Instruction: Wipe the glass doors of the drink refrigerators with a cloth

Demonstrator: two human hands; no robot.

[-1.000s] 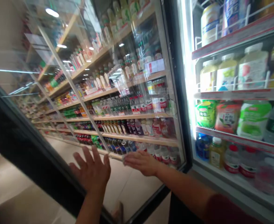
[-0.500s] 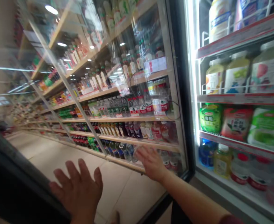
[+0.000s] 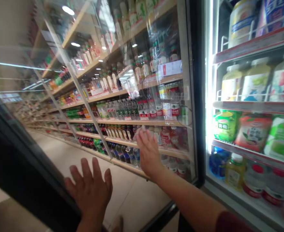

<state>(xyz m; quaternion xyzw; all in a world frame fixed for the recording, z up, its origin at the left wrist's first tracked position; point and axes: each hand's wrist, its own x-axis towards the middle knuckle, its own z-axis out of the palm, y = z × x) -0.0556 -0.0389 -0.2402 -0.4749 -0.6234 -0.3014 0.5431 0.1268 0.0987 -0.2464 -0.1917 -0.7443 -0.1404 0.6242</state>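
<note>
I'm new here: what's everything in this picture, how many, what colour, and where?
Glass door: one, clear, black-framed, centre
Lit fridge: one, whitish, right
Packages: at least two, white and blue, upper fridge shelf
Pale bottles: three, yellowish, shelf below
Pouches: three, red and green, next down
Red-capped bottles: at least two, clear, bottom
Wooden shelves: several, pale, through glass
Shelf bottles: many, mixed colours, on them
Floor: one, beige, below
Sleeve: one, maroon, lower right
Left hand: one, bare, lower left, fingers spread
Right hand: one, bare, centre
</note>
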